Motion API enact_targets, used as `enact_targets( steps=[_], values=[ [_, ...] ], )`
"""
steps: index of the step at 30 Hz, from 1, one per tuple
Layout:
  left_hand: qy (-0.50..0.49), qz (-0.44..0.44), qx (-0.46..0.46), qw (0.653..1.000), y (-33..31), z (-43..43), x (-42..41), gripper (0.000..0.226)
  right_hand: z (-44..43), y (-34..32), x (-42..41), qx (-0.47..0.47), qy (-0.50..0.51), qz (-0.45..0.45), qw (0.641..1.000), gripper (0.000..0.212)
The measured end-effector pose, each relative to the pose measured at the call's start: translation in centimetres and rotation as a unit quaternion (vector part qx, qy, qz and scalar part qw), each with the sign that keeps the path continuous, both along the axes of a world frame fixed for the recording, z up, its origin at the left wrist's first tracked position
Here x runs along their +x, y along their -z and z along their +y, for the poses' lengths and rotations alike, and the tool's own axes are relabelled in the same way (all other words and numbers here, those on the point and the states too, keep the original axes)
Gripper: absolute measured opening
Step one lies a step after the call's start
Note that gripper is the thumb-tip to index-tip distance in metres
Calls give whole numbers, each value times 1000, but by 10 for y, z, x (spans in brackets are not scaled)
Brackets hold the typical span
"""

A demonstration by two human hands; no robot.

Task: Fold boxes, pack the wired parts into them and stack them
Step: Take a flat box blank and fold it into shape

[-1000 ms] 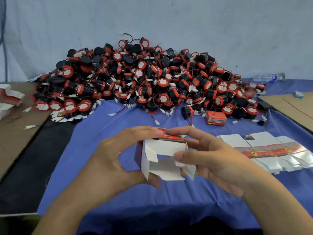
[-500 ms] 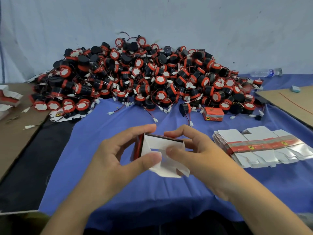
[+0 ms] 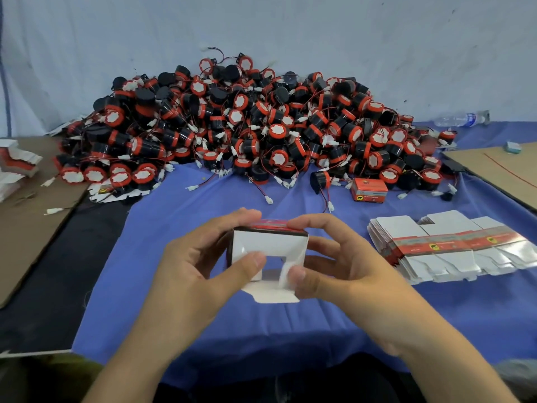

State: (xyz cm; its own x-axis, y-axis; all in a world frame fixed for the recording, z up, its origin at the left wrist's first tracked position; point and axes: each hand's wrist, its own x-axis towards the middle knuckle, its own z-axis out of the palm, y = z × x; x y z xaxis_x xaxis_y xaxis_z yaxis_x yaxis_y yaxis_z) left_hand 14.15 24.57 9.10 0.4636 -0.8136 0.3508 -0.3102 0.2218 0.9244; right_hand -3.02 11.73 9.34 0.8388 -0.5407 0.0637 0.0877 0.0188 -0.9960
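Note:
A small white cardboard box (image 3: 270, 245) with a red printed outside is held up over the blue cloth, its open end toward me. My left hand (image 3: 197, 266) grips its left side, thumb pressing on a side flap. My right hand (image 3: 345, 263) grips the right side, thumb pressing the other side flap inward. One flap (image 3: 276, 295) hangs down below. A big heap of black-and-red wired parts (image 3: 255, 126) fills the back of the table. A stack of flat unfolded boxes (image 3: 453, 245) lies to the right.
One finished red box (image 3: 368, 190) lies at the heap's front right edge. Brown cardboard sheets lie at left (image 3: 26, 228) and right (image 3: 505, 170). A plastic bottle (image 3: 462, 119) lies at the back right. More flat boxes (image 3: 14, 164) sit far left.
Both thumbs have moved onto the side flaps and pushed them inward. The box has turned so its open end faces me squarely.

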Motion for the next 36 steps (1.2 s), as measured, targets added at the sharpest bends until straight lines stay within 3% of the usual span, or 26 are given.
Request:
enact_targets(
  steps=[4,6,10,13,15,18,21,24,28,36],
  values=[
    [20,-75,-23,997,5,-2,-14,49,8,7,11,-24,81,-6,996,43],
    [-10,-24,-28,999,7,-4,-16,44,11,8,12,-32,79,-24,996,44],
    [-56,88,-39,994,8,-3,-14,38,14,11,7,-109,59,-55,991,19],
    [-69,106,-48,991,6,-1,-16,38,17,13,1,-147,8,-18,989,42],
    [-67,86,-44,993,5,-1,-19,34,20,14,1,-172,34,-29,984,34],
    [-65,53,-57,995,3,-2,-28,25,28,18,8,-147,109,-81,980,27],
    [-48,19,-94,994,3,-2,-39,32,38,21,17,-64,148,-119,980,49],
    [-53,-35,-116,991,11,-4,-45,23,44,19,21,-48,172,-126,976,40],
    [-80,-15,-146,986,21,-6,-47,30,50,17,26,-32,188,-128,973,37],
    [-138,1,-188,972,26,-13,-57,35,54,18,36,24,251,-117,961,60]
  ],
)
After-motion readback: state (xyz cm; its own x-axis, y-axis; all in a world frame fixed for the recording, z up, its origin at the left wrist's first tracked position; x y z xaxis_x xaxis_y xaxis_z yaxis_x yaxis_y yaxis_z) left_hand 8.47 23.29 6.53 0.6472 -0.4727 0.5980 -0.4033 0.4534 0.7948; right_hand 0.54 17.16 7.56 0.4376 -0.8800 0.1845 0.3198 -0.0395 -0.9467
